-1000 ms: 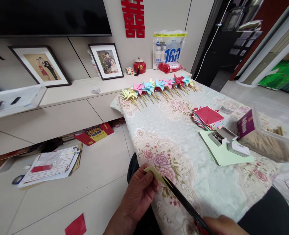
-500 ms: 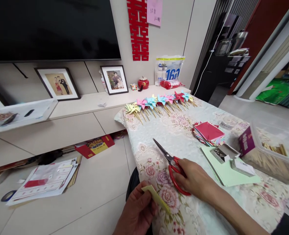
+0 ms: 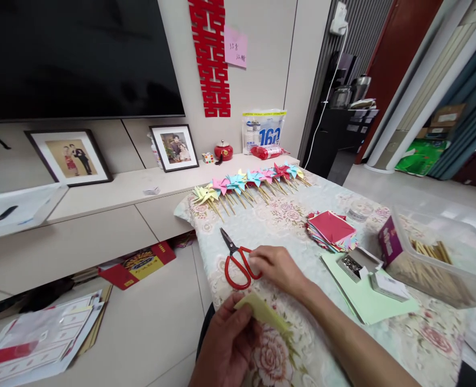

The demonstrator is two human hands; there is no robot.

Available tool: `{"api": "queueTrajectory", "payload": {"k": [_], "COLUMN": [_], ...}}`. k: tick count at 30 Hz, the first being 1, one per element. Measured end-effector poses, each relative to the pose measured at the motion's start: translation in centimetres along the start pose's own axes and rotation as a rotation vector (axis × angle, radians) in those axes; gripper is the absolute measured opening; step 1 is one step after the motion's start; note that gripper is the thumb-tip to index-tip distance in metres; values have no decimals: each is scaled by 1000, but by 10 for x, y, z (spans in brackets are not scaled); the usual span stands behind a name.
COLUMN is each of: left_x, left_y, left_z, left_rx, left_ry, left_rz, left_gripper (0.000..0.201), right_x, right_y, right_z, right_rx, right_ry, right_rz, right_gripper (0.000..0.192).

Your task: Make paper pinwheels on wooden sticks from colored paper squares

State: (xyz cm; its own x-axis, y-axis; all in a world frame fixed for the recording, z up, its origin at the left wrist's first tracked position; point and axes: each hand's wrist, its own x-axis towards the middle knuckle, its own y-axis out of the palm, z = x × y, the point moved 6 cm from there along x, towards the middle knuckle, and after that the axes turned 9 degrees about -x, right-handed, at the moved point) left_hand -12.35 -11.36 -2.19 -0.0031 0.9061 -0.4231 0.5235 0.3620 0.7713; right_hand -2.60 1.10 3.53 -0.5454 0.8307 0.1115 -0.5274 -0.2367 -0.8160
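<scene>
My left hand (image 3: 232, 338) pinches a folded piece of pale yellow paper (image 3: 264, 312) between thumb and fingers, low over the table's front edge. Red-handled scissors (image 3: 233, 250) lie flat on the flowered tablecloth just beyond it, blades nearly closed and pointing away to the left. Curled over the right handle loop are the fingers of my right hand (image 3: 280, 269); its fingertips are partly hidden. A row of paper pinwheels (image 3: 254, 180) on sticks lies along the far side of the table. To the right sits a stack of coloured paper squares (image 3: 332, 228), red on top.
Green paper sheets (image 3: 387, 301) carry an open small box (image 3: 353, 266) of metal bits and a white box (image 3: 390, 286). A clear plastic tub (image 3: 435, 269) of sticks and a tape roll (image 3: 360, 209) stand at right. Behind is a cabinet (image 3: 169, 185) with framed photos.
My right hand has moved left with the scissors, which now lie further left on the cloth, with more of the handles showing. My left hand keeps the yellow paper. The view has shifted right.
</scene>
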Motion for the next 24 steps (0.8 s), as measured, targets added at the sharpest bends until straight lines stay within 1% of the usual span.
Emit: {"api": "queueTrajectory", "payload": {"k": [2,4,5,7,8,10,13,16,19,22,24], "left_x": [16,38,51,78,91,112,129,130,127,125,124], "left_y": [24,48,59,75,83,92,92,85,84,86,88], "left_z": [-4,-4,-3,2,7,15,28,34,31,28,28], "left_rx": [67,159,213,306,326,311,308,321,306,265,238], "left_ry": [62,127,163,226,233,271,272,246,206,115,55], "left_rz": [47,68,71,39,53,70,52,51,99,137,168], "left_gripper": [31,28,28,29,31,35,39,40,37,38,34], "right_x": [-8,-18,-23,-31,-33,-35,-34,-31,-30,-31,-33], "right_y": [-20,-37,-42,-47,-47,-46,-45,-40,-38,-36,-34], "right_z": [-32,-66,-81,-102,-108,-113,-112,-110,-110,-112,-113], "right_rx": [341,641,769,935,965,916,794,825,837,869,928], "right_ry": [66,178,224,282,293,294,290,320,357,393,418], "right_rz": [-116,-264,-343,-437,-455,-464,-459,-401,-352,-299,-267], "right_gripper": [30,39,44,51,53,53,44,35,29,32,34]}}
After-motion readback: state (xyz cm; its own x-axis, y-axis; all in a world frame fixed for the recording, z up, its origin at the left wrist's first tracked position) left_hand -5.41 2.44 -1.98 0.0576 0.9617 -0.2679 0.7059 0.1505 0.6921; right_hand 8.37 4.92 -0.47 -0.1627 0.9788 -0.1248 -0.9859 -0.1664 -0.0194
